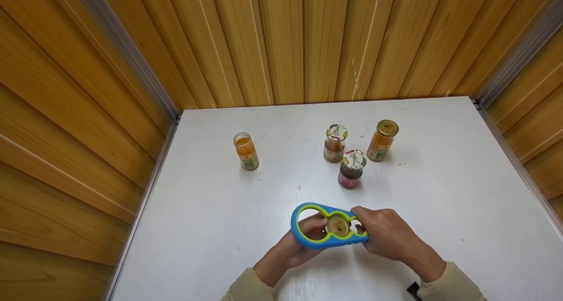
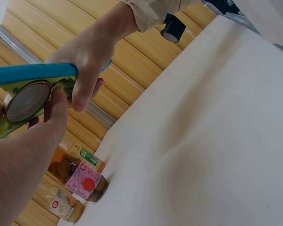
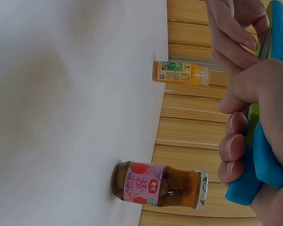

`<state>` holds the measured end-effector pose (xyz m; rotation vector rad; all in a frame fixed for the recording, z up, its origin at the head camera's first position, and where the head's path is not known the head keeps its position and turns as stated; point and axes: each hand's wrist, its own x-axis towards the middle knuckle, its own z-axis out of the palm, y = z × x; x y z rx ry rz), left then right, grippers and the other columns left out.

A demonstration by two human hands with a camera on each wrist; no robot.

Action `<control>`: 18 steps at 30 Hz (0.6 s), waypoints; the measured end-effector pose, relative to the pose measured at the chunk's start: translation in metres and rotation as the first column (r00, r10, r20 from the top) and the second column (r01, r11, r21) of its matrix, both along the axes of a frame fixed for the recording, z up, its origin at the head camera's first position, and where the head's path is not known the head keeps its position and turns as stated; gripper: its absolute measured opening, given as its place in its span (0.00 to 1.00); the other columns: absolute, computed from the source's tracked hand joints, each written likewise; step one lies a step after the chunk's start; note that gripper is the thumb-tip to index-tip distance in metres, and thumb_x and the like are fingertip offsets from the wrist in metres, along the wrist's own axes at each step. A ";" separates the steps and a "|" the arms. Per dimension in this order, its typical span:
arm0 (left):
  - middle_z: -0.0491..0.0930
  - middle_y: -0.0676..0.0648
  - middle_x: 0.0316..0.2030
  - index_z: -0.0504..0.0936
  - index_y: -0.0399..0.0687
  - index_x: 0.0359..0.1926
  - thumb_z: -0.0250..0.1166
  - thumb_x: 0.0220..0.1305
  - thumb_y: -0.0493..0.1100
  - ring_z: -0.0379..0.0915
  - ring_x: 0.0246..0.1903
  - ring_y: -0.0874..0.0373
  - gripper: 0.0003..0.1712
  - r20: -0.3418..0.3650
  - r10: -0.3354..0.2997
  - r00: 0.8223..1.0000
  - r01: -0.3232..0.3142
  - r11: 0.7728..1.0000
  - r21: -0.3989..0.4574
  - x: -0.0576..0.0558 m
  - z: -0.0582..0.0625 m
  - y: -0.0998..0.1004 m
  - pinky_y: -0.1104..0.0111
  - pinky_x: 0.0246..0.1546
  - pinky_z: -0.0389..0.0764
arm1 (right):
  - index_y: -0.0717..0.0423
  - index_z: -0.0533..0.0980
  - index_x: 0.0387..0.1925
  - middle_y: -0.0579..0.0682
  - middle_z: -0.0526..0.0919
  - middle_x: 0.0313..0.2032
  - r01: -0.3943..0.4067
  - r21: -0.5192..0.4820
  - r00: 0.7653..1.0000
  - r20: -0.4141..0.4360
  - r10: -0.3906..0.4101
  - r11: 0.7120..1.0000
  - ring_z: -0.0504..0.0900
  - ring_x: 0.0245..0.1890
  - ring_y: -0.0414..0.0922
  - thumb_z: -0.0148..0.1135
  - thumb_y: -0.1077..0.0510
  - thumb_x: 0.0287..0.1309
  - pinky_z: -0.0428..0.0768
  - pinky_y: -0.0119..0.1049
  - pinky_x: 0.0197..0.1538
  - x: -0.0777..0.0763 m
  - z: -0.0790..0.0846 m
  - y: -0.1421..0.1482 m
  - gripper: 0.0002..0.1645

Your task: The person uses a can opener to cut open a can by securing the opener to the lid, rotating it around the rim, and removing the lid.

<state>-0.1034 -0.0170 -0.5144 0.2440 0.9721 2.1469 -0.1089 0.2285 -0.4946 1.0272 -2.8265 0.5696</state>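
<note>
My right hand (image 1: 389,233) grips the narrow end of a blue and green jar opener (image 1: 308,244), held above the table. In the opener's middle hole sits a gold jar lid (image 1: 338,226); its hollow underside shows in the left wrist view. Fingers of my left hand (image 1: 303,237) reach under the opener and pinch the lid at its edge, the thumb coming up through the large hole. Toward the back left stands a lidless jar (image 1: 247,153) with orange contents. In the right wrist view, the right fingers (image 3: 233,147) curl round the opener's handle.
Right of the middle stand a dark jar with a pink label (image 1: 350,173), a jar with a patterned lid (image 1: 335,146) and a gold-lidded orange jar (image 1: 382,142). Wood-patterned walls (image 1: 281,45) close off the white table (image 1: 198,195) at the back and sides.
</note>
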 end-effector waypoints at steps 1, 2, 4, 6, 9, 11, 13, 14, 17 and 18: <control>0.80 0.48 0.54 0.77 0.48 0.58 0.56 0.74 0.51 0.76 0.51 0.57 0.19 -0.002 -0.002 1.000 0.002 1.000 0.000 -0.001 0.001 0.000 0.66 0.58 0.75 | 0.53 0.75 0.48 0.41 0.85 0.33 0.000 -0.004 1.000 -0.018 0.000 1.000 0.76 0.26 0.32 0.83 0.61 0.41 0.82 0.36 0.32 0.000 0.000 0.000 0.32; 0.80 0.48 0.54 0.77 0.47 0.59 0.57 0.73 0.51 0.76 0.52 0.57 0.20 -0.003 -0.004 1.000 0.004 1.000 0.000 -0.001 0.001 -0.001 0.66 0.58 0.75 | 0.53 0.75 0.49 0.42 0.85 0.34 -0.002 -0.009 0.999 -0.036 0.002 1.000 0.77 0.26 0.33 0.84 0.61 0.40 0.82 0.37 0.33 0.000 -0.001 0.000 0.34; 0.79 0.47 0.55 0.75 0.46 0.61 0.58 0.73 0.52 0.76 0.53 0.56 0.22 -0.011 -0.004 1.000 0.004 1.000 -0.005 -0.002 0.002 -0.001 0.65 0.59 0.75 | 0.54 0.75 0.51 0.43 0.85 0.34 -0.006 -0.020 0.998 -0.066 0.005 1.000 0.78 0.27 0.33 0.85 0.60 0.38 0.83 0.38 0.33 -0.001 -0.001 -0.001 0.36; 0.78 0.46 0.56 0.73 0.45 0.62 0.59 0.72 0.52 0.76 0.53 0.56 0.24 -0.019 -0.004 1.000 0.004 1.000 -0.010 -0.003 0.003 -0.002 0.65 0.59 0.75 | 0.55 0.75 0.52 0.43 0.85 0.34 -0.013 -0.036 0.996 -0.092 0.009 0.999 0.77 0.27 0.33 0.85 0.59 0.39 0.83 0.37 0.33 -0.002 -0.002 -0.002 0.38; 0.78 0.46 0.56 0.73 0.44 0.63 0.59 0.72 0.52 0.77 0.54 0.55 0.25 -0.031 -0.004 1.000 0.003 1.000 -0.017 -0.005 0.004 -0.003 0.64 0.59 0.77 | 0.53 0.74 0.54 0.40 0.83 0.32 -0.019 -0.060 0.993 -0.117 0.012 0.998 0.75 0.26 0.32 0.84 0.57 0.40 0.81 0.34 0.31 -0.003 -0.002 -0.003 0.38; 0.78 0.46 0.56 0.73 0.44 0.63 0.60 0.71 0.52 0.77 0.54 0.55 0.25 -0.041 -0.005 0.999 0.004 1.000 -0.013 -0.005 0.004 -0.003 0.64 0.58 0.77 | 0.53 0.75 0.55 0.40 0.81 0.31 -0.022 -0.070 0.992 -0.128 0.013 0.997 0.74 0.26 0.31 0.84 0.57 0.41 0.79 0.33 0.30 -0.003 -0.002 -0.003 0.38; 0.79 0.45 0.56 0.74 0.44 0.64 0.60 0.72 0.50 0.77 0.53 0.54 0.25 -0.035 0.002 0.999 -0.003 1.000 -0.008 -0.006 0.004 -0.004 0.65 0.58 0.78 | 0.52 0.75 0.55 0.39 0.81 0.31 -0.018 -0.074 0.992 -0.125 0.009 0.997 0.75 0.27 0.31 0.84 0.56 0.41 0.79 0.32 0.30 -0.003 -0.001 -0.003 0.38; 0.79 0.45 0.56 0.74 0.44 0.64 0.60 0.72 0.50 0.77 0.53 0.54 0.24 -0.032 0.010 0.999 -0.010 1.000 -0.008 -0.006 0.003 -0.005 0.65 0.57 0.78 | 0.52 0.75 0.56 0.39 0.82 0.31 -0.015 -0.076 0.992 -0.122 0.006 0.997 0.75 0.27 0.32 0.85 0.55 0.41 0.79 0.33 0.30 -0.003 -0.001 -0.003 0.39; 0.81 0.43 0.56 0.74 0.42 0.66 0.59 0.74 0.46 0.79 0.53 0.53 0.24 -0.015 0.036 0.999 -0.036 0.999 -0.010 -0.007 0.001 -0.007 0.65 0.57 0.79 | 0.53 0.75 0.57 0.40 0.83 0.33 0.001 -0.079 0.993 -0.117 -0.010 0.997 0.77 0.28 0.33 0.85 0.54 0.40 0.81 0.34 0.32 -0.003 0.002 -0.002 0.41; 0.81 0.42 0.56 0.74 0.41 0.66 0.59 0.74 0.46 0.79 0.54 0.52 0.24 -0.005 0.046 0.999 -0.046 0.999 -0.015 -0.007 0.001 -0.008 0.64 0.58 0.79 | 0.53 0.75 0.58 0.40 0.84 0.33 0.010 -0.078 0.993 -0.118 -0.019 0.997 0.77 0.29 0.33 0.86 0.53 0.40 0.82 0.34 0.33 -0.003 0.003 -0.002 0.42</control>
